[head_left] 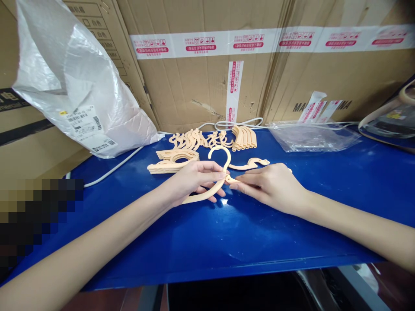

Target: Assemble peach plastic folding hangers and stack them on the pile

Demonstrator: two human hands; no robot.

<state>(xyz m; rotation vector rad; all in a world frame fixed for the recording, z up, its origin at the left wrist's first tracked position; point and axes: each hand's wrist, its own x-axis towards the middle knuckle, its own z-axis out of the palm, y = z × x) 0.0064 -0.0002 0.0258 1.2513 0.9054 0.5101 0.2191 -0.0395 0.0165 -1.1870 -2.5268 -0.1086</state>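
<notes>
Left hand (191,179) pinches the hook (229,158); right hand (275,185) pinches a part (231,180) against it, behind the tabletop's (194,246) front edge. Apparent step: joining; next move requires alignment.

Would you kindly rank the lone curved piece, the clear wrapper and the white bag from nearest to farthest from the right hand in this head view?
1. Lone curved piece, just behind the right hand.
2. Clear wrapper, toward the back right.
3. White bag, far left.
</notes>
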